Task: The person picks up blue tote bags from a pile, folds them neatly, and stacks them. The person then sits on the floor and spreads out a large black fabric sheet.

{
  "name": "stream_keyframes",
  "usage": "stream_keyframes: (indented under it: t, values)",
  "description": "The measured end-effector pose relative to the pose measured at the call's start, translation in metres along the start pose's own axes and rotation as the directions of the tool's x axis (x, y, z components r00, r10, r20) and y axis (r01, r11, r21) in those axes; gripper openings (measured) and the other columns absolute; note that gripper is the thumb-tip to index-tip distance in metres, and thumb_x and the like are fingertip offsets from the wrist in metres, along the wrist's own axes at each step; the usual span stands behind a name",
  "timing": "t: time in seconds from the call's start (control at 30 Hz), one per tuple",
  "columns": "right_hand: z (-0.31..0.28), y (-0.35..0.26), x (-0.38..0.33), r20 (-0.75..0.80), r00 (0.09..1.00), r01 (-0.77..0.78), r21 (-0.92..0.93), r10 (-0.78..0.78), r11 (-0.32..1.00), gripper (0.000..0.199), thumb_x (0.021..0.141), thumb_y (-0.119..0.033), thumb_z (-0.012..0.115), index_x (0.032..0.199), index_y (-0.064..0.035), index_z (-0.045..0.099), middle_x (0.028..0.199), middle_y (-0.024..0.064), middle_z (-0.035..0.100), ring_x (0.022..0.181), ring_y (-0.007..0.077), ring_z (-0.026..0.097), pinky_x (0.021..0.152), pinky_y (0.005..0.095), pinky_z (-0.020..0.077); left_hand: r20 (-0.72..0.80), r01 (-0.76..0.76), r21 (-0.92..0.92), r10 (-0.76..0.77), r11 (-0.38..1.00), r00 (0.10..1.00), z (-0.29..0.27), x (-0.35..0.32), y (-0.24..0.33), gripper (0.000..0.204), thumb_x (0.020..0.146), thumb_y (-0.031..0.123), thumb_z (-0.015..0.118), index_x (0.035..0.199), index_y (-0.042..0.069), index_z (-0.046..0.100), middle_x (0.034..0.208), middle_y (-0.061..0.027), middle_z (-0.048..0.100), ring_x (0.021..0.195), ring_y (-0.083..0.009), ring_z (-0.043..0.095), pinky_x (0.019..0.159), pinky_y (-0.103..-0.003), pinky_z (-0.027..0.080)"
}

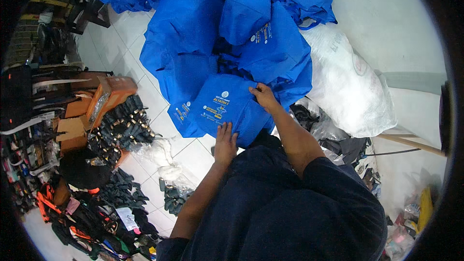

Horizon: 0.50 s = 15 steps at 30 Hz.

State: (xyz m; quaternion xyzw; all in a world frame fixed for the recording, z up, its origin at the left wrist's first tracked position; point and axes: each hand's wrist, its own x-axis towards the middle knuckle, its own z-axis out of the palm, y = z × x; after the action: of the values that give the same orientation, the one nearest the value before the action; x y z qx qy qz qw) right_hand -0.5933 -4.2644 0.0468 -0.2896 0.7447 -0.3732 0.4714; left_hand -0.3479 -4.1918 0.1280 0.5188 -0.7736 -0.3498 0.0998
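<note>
Hands point(225, 144) point(265, 97) at edges of blue bag point(237, 111)

A printed blue fabric bag point(205, 108) is pinched near its upper right by the right hand point(264, 98); its lower part is touched by the left hand's point(225, 144) fingers; more blue bags point(186, 17) are heaped beyond; a bulging white sack point(348, 84) is seen rightward; cardboard boxes point(72, 133) are placed leftward.

Wht tile flr point(124, 58) w/ gray joints, plain wht wall point(386, 24) R.
</note>
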Motion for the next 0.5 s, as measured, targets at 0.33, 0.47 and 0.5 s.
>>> stream_keyframes:
  t: [0.33,0.47,0.5]
  values:
    - [-0.011,0.023,0.028,-0.06,0.997,-0.052,-0.041,0.05,0.998,0.039,0.09,-0.038,0.061,0.077,-0.0012,0.058,0.07,0.0076,0.055,0.065,0.016,0.046,0.062,0.0329,0.0404,0.06,-0.001,-0.085,0.006,0.996,0.998,0.0,0.011,0.001,0.043,0.097,0.02,0.046,0.135,-0.001,0.045,0.138,-0.0266,0.043,0.131,-0.0481,0.034,0.11,-0.048,0.028]
    - [0.002,0.027,0.033,-0.159,0.981,0.078,-0.189,-0.109,0.979,0.044,0.088,-0.039,0.061,0.071,0.0021,0.057,0.065,0.0154,0.053,0.06,0.0228,0.048,0.062,0.0395,0.0422,0.021,0.074,-0.115,-0.072,0.991,0.997,-0.01,0.019,0.005,0.042,0.096,0.018,0.049,0.133,-0.001,0.047,0.135,-0.0249,0.048,0.127,-0.0477,0.04,0.108,-0.046,0.033]
    - [0.001,0.024,0.035,-0.164,0.981,0.062,-0.237,-0.103,0.969,0.046,0.088,-0.039,0.061,0.07,0.0026,0.057,0.064,0.0173,0.053,0.06,0.0247,0.049,0.062,0.041,0.0426,0.025,0.065,-0.1,-0.063,0.993,0.998,-0.012,0.017,0.003,0.042,0.095,0.019,0.049,0.132,-0.001,0.048,0.135,-0.0246,0.048,0.127,-0.0468,0.04,0.107,-0.046,0.033]
